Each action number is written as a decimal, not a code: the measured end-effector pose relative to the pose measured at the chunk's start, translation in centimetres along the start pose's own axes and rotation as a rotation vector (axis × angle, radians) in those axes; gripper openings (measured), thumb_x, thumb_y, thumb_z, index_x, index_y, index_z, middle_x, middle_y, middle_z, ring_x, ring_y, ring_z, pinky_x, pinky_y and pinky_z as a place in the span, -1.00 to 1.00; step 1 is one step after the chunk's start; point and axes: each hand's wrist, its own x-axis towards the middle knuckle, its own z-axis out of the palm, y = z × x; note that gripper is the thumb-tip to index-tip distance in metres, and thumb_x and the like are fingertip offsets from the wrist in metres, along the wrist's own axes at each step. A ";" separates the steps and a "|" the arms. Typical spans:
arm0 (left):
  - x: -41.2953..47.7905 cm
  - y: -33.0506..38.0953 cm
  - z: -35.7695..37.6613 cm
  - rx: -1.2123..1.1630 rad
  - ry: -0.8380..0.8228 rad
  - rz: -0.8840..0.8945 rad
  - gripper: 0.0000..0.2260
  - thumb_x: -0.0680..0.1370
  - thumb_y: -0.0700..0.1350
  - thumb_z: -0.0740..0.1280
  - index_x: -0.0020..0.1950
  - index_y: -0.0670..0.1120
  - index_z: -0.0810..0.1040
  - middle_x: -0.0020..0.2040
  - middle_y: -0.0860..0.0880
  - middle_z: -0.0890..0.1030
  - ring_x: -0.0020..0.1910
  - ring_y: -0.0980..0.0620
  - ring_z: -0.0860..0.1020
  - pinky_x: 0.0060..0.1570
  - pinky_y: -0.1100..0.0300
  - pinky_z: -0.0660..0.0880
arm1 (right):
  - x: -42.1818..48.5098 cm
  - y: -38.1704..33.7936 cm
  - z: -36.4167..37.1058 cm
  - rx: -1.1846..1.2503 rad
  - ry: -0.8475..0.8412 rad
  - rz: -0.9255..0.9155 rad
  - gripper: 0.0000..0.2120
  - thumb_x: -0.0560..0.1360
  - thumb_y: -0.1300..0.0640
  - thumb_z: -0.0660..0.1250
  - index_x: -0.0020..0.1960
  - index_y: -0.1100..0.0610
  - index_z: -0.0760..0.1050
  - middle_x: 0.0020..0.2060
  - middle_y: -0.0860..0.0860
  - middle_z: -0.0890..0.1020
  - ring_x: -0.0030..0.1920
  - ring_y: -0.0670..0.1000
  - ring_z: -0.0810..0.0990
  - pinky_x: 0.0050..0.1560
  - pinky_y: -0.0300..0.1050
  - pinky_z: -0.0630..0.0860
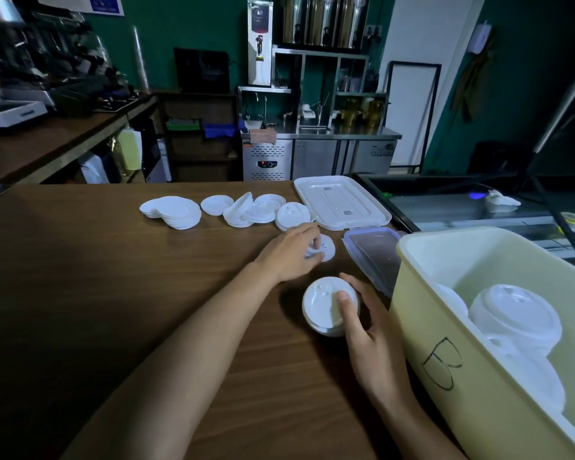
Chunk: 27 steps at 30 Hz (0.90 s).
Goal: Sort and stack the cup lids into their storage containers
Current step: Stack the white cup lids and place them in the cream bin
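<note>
Head view: my right hand (362,330) grips a lid stack (324,302) just left of the bin (445,327), thumb on top. Beyond it, my left hand (289,255), the nearer one, pinches a loose lid (328,248) with curled fingers (315,241). They hide the lid's left half, so I cannot tell whether it has left the bench (146,293).

loose lids (213,207) lie in a row along the desk's (113,277) far edge, a box cover (342,202) right of them, a smaller cover (374,252) before it; the bin (445,310) at the right edge holds stacked lids (515,313).
</note>
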 end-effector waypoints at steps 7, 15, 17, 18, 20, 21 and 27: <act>-5.2 -0.3 -2.1 -0.203 0.122 -0.175 -0.78 0.45 0.10 0.51 -0.08 0.11 0.51 0.00 0.16 0.60 0.04 0.13 0.56 0.11 -0.03 0.57 | 0.1 -0.4 -0.2 0.131 0.049 0.061 -0.81 0.60 0.20 0.45 0.11 -0.08 0.61 0.02 -0.25 0.70 0.08 -0.16 0.67 0.15 -0.11 0.55; -13.4 7.1 -3.5 -0.521 0.474 -0.159 -0.66 0.39 0.07 0.64 0.05 0.06 0.60 0.04 0.15 0.64 0.04 0.10 0.64 -0.13 0.14 0.62 | -0.1 -1.0 -0.3 0.139 -0.046 -0.009 -0.70 0.60 0.04 0.48 0.32 -0.08 0.61 0.20 -0.29 0.67 0.27 -0.27 0.60 0.22 -0.40 0.47; -14.1 7.9 -2.5 -0.537 0.474 -0.154 -0.61 0.33 0.14 0.65 -0.02 0.04 0.57 0.02 0.12 0.61 0.04 0.06 0.61 -0.18 0.07 0.63 | -0.1 -1.1 -0.3 0.158 -0.074 -0.032 -0.67 0.56 0.00 0.40 0.31 -0.08 0.61 0.22 -0.33 0.66 0.30 -0.29 0.57 0.24 -0.42 0.45; -14.3 8.1 -2.0 -0.549 0.490 -0.161 -0.59 0.30 0.18 0.65 -0.05 0.03 0.56 0.00 0.11 0.59 0.06 0.06 0.59 -0.20 0.05 0.63 | -0.2 -1.1 -0.3 0.181 -0.082 -0.027 -0.66 0.54 0.00 0.36 0.30 -0.08 0.61 0.22 -0.32 0.66 0.31 -0.28 0.57 0.26 -0.39 0.45; -14.5 8.3 -1.6 -0.578 0.519 -0.167 -0.56 0.28 0.22 0.65 -0.09 0.00 0.57 -0.02 0.09 0.58 0.07 0.07 0.57 -0.23 0.01 0.64 | -0.2 -1.1 -0.3 0.225 -0.094 -0.013 -0.65 0.52 0.03 0.32 0.28 -0.07 0.62 0.20 -0.30 0.68 0.29 -0.27 0.58 0.25 -0.39 0.45; -14.6 8.3 -1.6 -0.598 0.523 -0.164 -0.57 0.29 0.20 0.66 -0.10 -0.01 0.58 -0.02 0.09 0.58 0.07 0.07 0.58 -0.23 0.00 0.65 | -0.2 -1.2 -0.3 0.241 -0.096 -0.005 -0.66 0.51 0.04 0.31 0.26 -0.07 0.63 0.19 -0.28 0.68 0.28 -0.25 0.59 0.22 -0.42 0.44; -15.1 7.7 -1.5 -0.661 0.505 -0.124 -0.85 0.46 -0.12 0.61 -0.05 -0.04 0.67 0.00 0.05 0.60 0.02 -0.08 0.64 -0.15 0.12 0.62 | -0.2 -1.2 0.1 0.319 -0.116 0.018 -0.72 0.53 -0.17 0.32 0.18 -0.10 0.61 0.13 -0.22 0.69 0.23 -0.15 0.62 0.24 -0.19 0.46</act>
